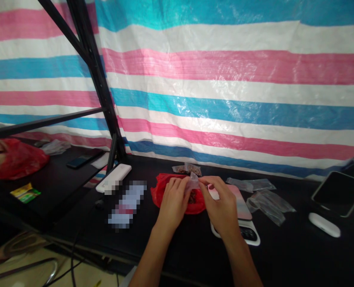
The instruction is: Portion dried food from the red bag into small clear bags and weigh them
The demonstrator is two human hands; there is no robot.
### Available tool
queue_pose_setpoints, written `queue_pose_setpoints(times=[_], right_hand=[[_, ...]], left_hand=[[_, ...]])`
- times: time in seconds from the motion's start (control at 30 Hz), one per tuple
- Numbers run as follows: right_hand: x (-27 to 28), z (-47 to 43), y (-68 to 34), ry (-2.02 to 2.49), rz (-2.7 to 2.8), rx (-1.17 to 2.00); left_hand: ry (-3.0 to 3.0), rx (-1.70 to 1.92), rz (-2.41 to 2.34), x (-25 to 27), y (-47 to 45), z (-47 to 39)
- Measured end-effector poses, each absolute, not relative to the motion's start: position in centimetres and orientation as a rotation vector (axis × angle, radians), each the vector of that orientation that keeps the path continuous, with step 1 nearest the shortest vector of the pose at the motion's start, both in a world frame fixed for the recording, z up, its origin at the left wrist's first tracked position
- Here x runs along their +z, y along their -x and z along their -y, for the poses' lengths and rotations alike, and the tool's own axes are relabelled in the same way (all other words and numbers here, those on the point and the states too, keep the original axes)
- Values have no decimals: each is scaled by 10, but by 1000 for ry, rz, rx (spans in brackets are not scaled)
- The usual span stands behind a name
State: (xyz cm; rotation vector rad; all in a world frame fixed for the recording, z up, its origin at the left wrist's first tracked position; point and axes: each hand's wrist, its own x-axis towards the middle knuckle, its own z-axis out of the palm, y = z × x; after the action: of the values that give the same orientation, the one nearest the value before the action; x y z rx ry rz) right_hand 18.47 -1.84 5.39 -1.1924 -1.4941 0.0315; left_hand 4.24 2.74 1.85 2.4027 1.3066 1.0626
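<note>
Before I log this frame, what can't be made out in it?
All in the head view:
Contents of the red bag: partly hidden by the left hand and right hand.
Whether the held clear bag contains anything: too small and blurred.
Markings on the pale item: pixelated out.
Red bundle: cut off by the left edge.

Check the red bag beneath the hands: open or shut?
Open: the red bag has its mouth spread, with brown contents visible inside.

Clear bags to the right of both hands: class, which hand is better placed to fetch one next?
Probably the right hand: it is nearer the clear bags, while the left hand is farther away, by the red bag.
</note>
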Motion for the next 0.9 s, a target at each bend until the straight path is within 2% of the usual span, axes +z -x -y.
queue_pose_setpoints(times=[0.2,0.37,0.53,0.6,0.67,0.77,0.9], right_hand=[[54,19,-190,1205,1457,-42],[51,20,-231,1345,1139,-156],[30,35,-308,1642,728,-312],[21,42,-330,1767,684,-355],[17,46,-339,1857,700,-460],[22,40,-326,1895,733,-627],[40,12,-279,1836,1111,-493]], left_hand=[[-2416,1158,-1311,20,-43,-26],[-2374,1401,-1313,28,-39,-21],[-2178,1687,-1706,41,-29,-17],[-2038,1561,-2013,44,-23,-15],[-1925,1270,-2155,44,-16,-14],[-1802,970,-2005,35,-9,-16],[-1768,1000,-1789,21,-2,-25]])
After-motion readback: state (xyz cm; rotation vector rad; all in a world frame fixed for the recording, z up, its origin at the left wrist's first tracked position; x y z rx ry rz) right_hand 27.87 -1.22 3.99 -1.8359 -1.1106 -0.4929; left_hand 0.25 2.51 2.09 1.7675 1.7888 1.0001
